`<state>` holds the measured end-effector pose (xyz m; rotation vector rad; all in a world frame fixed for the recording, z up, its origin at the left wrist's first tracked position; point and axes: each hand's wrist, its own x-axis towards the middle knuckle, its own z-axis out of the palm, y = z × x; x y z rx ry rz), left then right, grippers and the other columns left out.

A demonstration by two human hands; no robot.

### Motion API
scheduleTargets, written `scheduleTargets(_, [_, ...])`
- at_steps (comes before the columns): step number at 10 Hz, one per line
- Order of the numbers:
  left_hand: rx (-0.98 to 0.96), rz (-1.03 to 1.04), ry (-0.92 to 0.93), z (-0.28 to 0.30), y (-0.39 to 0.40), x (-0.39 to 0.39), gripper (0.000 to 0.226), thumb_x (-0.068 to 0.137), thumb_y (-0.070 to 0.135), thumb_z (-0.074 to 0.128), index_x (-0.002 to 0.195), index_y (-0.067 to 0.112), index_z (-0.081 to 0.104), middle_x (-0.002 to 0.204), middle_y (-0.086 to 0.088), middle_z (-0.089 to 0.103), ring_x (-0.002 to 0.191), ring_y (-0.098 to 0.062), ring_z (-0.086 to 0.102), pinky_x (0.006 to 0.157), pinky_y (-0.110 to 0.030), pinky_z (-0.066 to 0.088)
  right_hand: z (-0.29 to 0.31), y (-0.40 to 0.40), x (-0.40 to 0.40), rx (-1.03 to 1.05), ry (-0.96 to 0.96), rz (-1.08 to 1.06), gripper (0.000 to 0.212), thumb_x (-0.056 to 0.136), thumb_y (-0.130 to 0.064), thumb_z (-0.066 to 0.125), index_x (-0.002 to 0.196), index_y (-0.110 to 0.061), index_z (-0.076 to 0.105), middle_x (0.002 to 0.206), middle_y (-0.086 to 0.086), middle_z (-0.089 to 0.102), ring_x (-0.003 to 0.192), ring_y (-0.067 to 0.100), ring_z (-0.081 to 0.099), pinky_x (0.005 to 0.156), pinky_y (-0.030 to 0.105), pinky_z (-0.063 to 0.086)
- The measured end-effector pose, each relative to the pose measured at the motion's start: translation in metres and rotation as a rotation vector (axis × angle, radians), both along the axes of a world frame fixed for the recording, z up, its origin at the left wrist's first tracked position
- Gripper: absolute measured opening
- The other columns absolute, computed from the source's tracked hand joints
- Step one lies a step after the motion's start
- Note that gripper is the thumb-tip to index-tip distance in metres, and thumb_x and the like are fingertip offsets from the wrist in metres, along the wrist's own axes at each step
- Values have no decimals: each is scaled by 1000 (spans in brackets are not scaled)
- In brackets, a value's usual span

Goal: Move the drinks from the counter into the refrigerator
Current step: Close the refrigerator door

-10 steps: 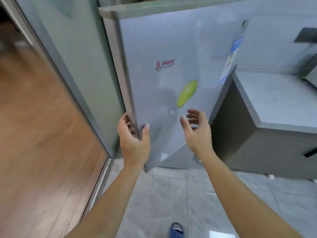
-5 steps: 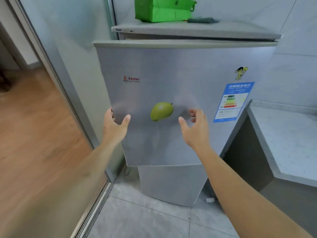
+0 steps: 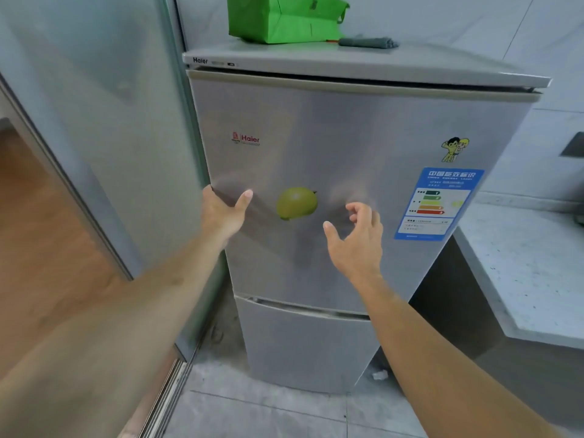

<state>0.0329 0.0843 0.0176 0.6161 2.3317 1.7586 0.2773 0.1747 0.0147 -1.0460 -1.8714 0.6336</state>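
Observation:
A small silver refrigerator fills the middle of the view. Its upper door is swung almost against the body, with a thin dark gap under the top panel. A green pear-shaped magnet sticks to the door. My left hand holds the door's left edge, thumb flat on the front and fingers hidden round the side. My right hand hovers in front of the door with loosely curled fingers and holds nothing. No drinks are in view.
A green bag and a dark cloth lie on the refrigerator's top. The grey stone counter stands to the right. A glass sliding door and its floor track are at the left. The lower drawer front is closed.
The upper door has swung from wide open to nearly closed, my left hand staying on its edge. My view has risen, bringing the refrigerator's top into sight.

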Motion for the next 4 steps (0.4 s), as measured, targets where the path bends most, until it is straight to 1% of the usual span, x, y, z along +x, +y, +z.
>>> scheduleTargets(1, [-17, 22, 15, -1, 7, -7, 83, 76, 53, 77, 136, 11, 40, 136, -7, 56, 124, -27, 55, 99, -30, 42, -3, 0, -9, 13, -25, -43, 52, 79, -41, 74, 119, -27, 43, 114, -13, 40, 102, 9, 38, 76, 29, 34])
scheduleTargets(2, [-48, 14, -34, 1, 8, -7, 91, 74, 56, 78, 141, 12, 35, 141, -11, 51, 127, -31, 52, 107, -41, 42, 1, 0, -16, -8, -57, -79, 58, 77, -41, 77, 118, -21, 41, 114, -10, 34, 103, 18, 39, 79, 29, 32])
scheduleTargets(3, [-18, -56, -92, 1, 4, -11, 96, 71, 58, 78, 145, 15, 33, 144, -8, 51, 130, -28, 51, 110, -45, 42, 5, -5, -16, -60, -123, -57, 66, 76, -40, 79, 123, -19, 39, 116, -7, 31, 105, 19, 37, 86, 28, 29])
scheduleTargets(4, [-82, -98, -112, -17, -24, -6, 104, 72, 64, 74, 151, 16, 27, 150, -9, 44, 135, -28, 46, 113, -42, 38, 16, -10, -4, -190, -152, -4, 68, 78, -44, 77, 132, -25, 39, 120, -7, 38, 111, 15, 37, 92, 30, 34])
